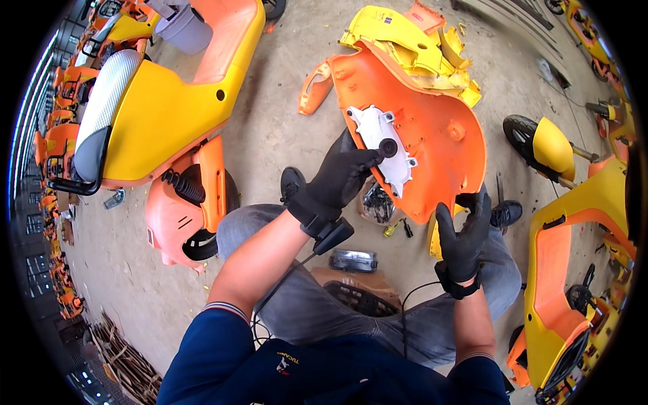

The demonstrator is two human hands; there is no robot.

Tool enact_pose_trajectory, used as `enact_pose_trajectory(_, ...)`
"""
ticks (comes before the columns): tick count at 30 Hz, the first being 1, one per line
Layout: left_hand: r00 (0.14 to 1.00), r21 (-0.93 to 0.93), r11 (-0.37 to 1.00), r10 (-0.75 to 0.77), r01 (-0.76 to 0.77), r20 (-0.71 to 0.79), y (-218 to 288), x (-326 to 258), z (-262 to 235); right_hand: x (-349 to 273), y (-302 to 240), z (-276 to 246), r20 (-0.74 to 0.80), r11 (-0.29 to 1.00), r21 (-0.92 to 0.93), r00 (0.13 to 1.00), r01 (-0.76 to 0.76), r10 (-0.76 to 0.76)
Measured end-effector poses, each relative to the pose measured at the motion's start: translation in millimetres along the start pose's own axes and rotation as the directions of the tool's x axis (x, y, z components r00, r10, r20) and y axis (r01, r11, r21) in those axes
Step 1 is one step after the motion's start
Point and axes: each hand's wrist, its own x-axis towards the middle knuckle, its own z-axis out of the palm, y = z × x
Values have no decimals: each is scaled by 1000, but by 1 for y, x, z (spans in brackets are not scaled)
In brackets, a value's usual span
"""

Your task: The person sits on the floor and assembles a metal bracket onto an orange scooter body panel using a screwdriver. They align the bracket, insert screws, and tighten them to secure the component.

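My left hand (344,169), in a black glove, presses its thumb near the round black cap on a white lamp housing (399,169). That housing lies against the inner face of a curved orange scooter panel (439,125), along its left side. The fingers of this hand curl round the panel's left edge, partly hidden. At the lower right edge of the panel is my gloved right hand (462,239). Its thumb points up by the panel's bottom tip and its fingers bend at the rim. The panel is held up, tilted, over the floor between my knees.
Yellow body panels (398,40) are piled beyond the orange one. A yellow scooter body (169,115) stands left, another (550,250) right. Below my hands are a clear bag of dark parts (378,204), a screwdriver (391,229) and a clear lamp (353,260). A cable runs from my left wrist.
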Motion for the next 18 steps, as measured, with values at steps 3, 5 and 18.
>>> enact_pose_trajectory(3,999,-34,999,32,-32,-18,-2,0,-4,6,4,0,35,999,-32,999,24,-23)
enact_pose_trajectory(5,998,-34,997,64,-65,-27,-1,1,-2,5,10,-2,128,998,-67,991,-18,26)
enact_pose_trajectory(18,997,12,1000,29,-28,-75,-7,-7,-11,-2,21,-3,243,953,110,937,-284,251)
